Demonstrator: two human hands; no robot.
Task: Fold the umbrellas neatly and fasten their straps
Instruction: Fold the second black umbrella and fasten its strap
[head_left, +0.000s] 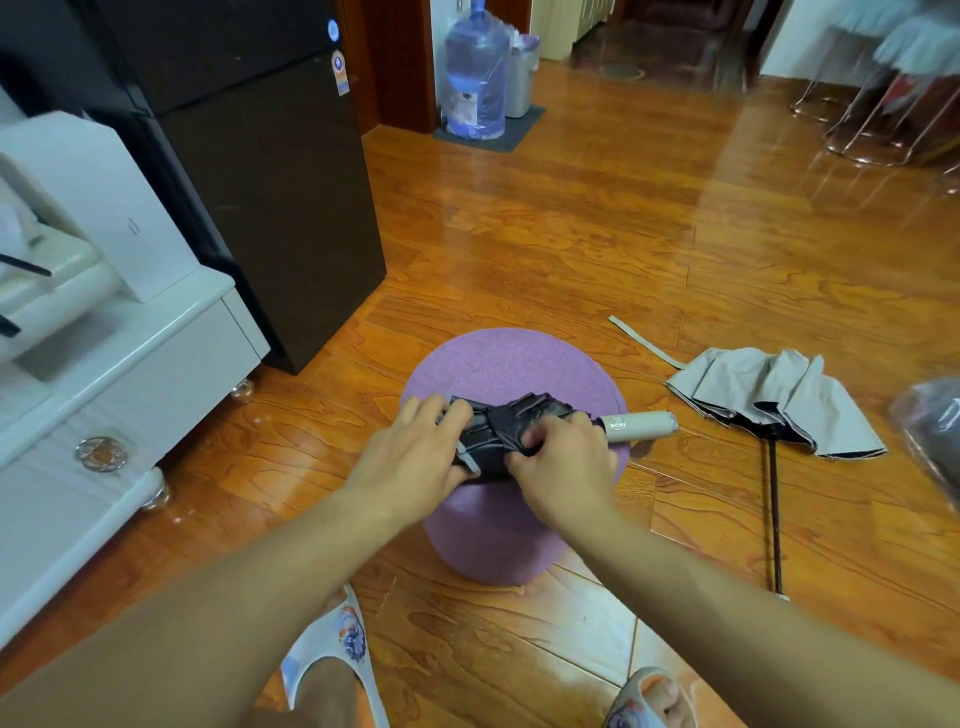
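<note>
Dark folded umbrella (511, 434) is lying across the purple stool (514, 358), both hands gripping it: the left hand (415, 457) is clutching its left end, the right hand (563, 457) pinching the fabric. A beige umbrella (779, 400) is sprawling unfolded on the wooden floor (571, 234).

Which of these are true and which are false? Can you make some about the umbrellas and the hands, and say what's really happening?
1. Both hands hold the dark folded umbrella on the purple stool. True.
2. The beige umbrella on the floor is neatly folded. False: its canopy lies loose and spread.
3. The left hand is by the beige handle. False: the right hand is nearer it.
4. A water jug stands behind the refrigerator. True.
</note>
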